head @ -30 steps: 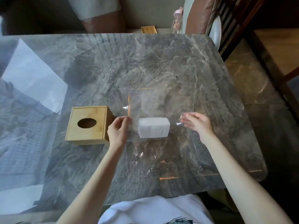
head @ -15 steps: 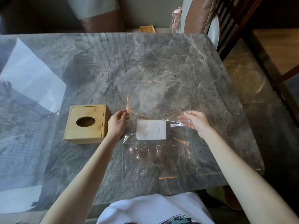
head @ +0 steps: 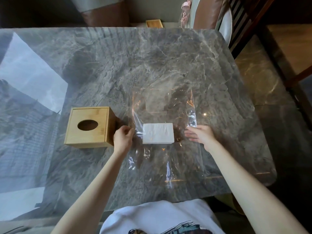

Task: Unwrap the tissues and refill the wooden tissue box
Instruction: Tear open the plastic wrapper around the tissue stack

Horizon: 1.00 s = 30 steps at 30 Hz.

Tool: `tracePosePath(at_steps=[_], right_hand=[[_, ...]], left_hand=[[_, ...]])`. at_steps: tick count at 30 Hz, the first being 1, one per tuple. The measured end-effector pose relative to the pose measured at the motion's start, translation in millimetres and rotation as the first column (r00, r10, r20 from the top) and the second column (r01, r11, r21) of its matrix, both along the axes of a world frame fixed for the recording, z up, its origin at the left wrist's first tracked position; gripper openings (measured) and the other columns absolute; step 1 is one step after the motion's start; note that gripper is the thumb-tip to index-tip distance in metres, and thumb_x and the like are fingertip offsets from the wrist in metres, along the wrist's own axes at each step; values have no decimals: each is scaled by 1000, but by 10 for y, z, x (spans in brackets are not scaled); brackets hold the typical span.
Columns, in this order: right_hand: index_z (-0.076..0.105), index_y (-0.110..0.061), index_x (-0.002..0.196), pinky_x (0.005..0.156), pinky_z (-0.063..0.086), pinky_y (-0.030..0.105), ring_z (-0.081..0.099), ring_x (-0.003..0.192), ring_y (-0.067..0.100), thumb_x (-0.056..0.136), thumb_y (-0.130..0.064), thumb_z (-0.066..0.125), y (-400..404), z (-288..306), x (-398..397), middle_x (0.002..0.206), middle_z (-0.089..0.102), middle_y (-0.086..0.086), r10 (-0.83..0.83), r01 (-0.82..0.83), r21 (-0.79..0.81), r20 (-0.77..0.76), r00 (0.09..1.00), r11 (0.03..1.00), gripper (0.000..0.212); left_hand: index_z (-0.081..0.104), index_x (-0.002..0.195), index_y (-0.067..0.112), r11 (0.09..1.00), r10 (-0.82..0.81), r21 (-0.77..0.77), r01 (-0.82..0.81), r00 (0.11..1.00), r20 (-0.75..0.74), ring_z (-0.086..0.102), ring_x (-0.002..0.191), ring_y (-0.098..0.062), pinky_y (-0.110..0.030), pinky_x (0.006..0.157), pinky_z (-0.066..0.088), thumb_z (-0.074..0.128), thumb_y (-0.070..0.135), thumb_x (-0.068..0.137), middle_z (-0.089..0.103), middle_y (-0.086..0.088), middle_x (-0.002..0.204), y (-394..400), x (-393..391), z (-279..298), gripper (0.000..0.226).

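1. A person seated at a grey marble table (head: 168, 53) works on a stack of white tissues (head: 158, 133) that lies flat on a spread sheet of clear plastic wrap (head: 182, 105), the film open on the stone beyond and in front of the stack.

2. The left hand (head: 122, 139) is curled, thumb and fingertips pinched together on the wrap's left edge just beside the stack; the film lifts into a small ridge there, which suggests it is being drawn away from the tissues.

3. The right hand (head: 201, 135) lies mostly open, fingers extended and nearly flat, pressed on the wrap just right of the stack. It grips nothing visible; the likely purpose is to pin the sheet so that it does not slide as the other side is pulled.

4. The wooden tissue box (head: 88, 127) stands upright immediately left of the left hand, its oval opening facing up and dark inside. No tissue shows through the hole.

5. Judged from the layout, unwrapping is close to done: the stack looks bare on top, though whether film clings to its sides cannot be told. Refilling has not begun.

6. The box sits within easy reach, presumably for a short transfer.
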State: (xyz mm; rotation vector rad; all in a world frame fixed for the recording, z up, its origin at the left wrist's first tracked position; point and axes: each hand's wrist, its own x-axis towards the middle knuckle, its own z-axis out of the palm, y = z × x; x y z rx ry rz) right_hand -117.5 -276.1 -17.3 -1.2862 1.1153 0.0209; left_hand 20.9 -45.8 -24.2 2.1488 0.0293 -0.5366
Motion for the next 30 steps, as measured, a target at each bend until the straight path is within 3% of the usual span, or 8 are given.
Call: tracePosePath(at_steps=[5, 9, 14, 16, 19, 23, 26, 30], right_hand=[[63, -1, 105, 62, 55, 17, 70, 62, 3, 88, -11, 57, -9, 129, -74, 85, 68, 6, -77, 80, -8, 173, 982, 997, 20], [66, -12, 91, 66, 57, 20, 71, 69, 6, 87, -15, 60, 43, 187, -130, 88, 71, 5, -67, 72, -16, 190, 979, 997, 9], [66, -14, 85, 62, 56, 19, 70, 65, 5, 87, -15, 60, 49, 246, -162, 85, 70, 4, -94, 102, -28, 204, 974, 994, 6], [66, -14, 84, 62, 56, 19, 70, 65, 5, 87, -16, 60, 39, 274, -170, 85, 70, 5, -97, 105, -25, 214, 972, 994, 6], [67, -13, 86, 58, 57, 18, 71, 67, 7, 86, -15, 61, 1, 312, -178, 85, 71, 6, -77, 83, -21, 215, 974, 996, 6], [66, -9, 91, 55, 57, 19, 71, 65, 8, 85, -15, 62, -25, 343, -156, 86, 71, 8, -61, 64, -8, 197, 979, 998, 9], [65, -8, 94, 52, 56, 18, 69, 60, 8, 86, -15, 61, 1, 338, -116, 84, 70, 7, -48, 49, 2, 177, 983, 999, 11], [63, -7, 102, 61, 57, 21, 68, 72, 13, 89, -16, 57, 25, 306, -35, 87, 69, 6, -84, 74, 49, 227, 970, 996, 17]], left_hand=[[69, 82, 13, 967, 139, -213, -139, 990, -13, 65, 74, -23, -38, 71, 53, 64, 20, 82, 70, -11, 78, 15, -30, 120, 9], [68, 78, 19, 957, 137, -256, -139, 990, -23, 67, 81, -25, -43, 81, 55, 65, 23, 81, 71, -11, 81, 37, -62, 193, 6], [69, 79, 15, 977, 74, -209, -48, 990, 118, 67, 77, -21, -40, 77, 52, 65, 25, 80, 73, -8, 81, 68, -114, 260, 11], [69, 81, 15, 969, 109, -234, -75, 985, 136, 66, 73, -10, -38, 73, 52, 63, 23, 83, 71, -3, 76, 89, -117, 296, 10], [69, 84, 11, 957, 131, -278, -81, 977, 166, 59, 59, 7, -23, 65, 47, 62, 16, 85, 66, 7, 71, 111, -130, 346, 9], [69, 81, 13, 959, 142, -269, -91, 974, 175, 62, 61, 1, -28, 66, 52, 61, 15, 85, 67, 3, 69, 127, -120, 311, 9], [68, 80, 20, 958, 131, -269, -100, 986, 100, 68, 77, -24, -45, 81, 55, 59, 17, 85, 70, -10, 78, 117, -92, 244, 11], [61, 115, 15, 977, 74, -206, -64, 996, 44, 65, 102, -26, -47, 95, 50, 56, 21, 88, 69, -10, 109, 101, -80, 201, 28]])
